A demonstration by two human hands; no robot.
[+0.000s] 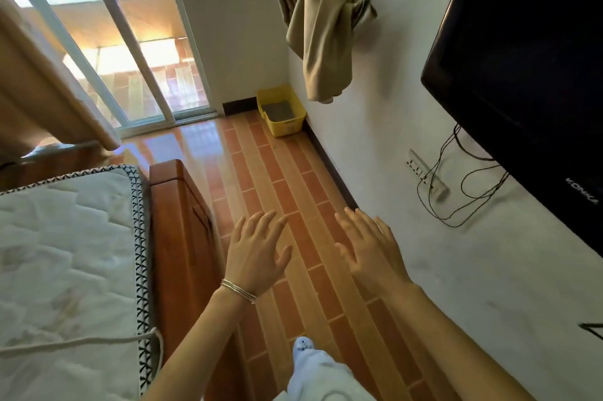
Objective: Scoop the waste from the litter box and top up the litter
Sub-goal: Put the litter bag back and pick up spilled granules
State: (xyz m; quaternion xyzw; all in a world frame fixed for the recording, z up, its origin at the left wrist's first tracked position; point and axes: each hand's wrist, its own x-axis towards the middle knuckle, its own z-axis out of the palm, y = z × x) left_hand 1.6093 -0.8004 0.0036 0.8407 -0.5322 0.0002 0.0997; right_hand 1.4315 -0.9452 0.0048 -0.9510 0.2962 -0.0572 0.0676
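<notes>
Heading for the box with nothing in your hands

Your left hand (257, 250) and right hand (368, 253) hang flat over the floor (293, 191), fingers spread, gripping nothing. The box (288, 127) sits well ahead, against the wall (375, 156) and near the glass door (137, 74), with grey litter (277, 111) inside. It looks like thin, stiff plastic: probably light in itself but weighted by the litter. If you shift it, take both short rims and keep it level; held one-handed it would likely flex and spill. The litter is loose and grainy, so dig shallow. No scoop or refill bag shows from here.
</notes>
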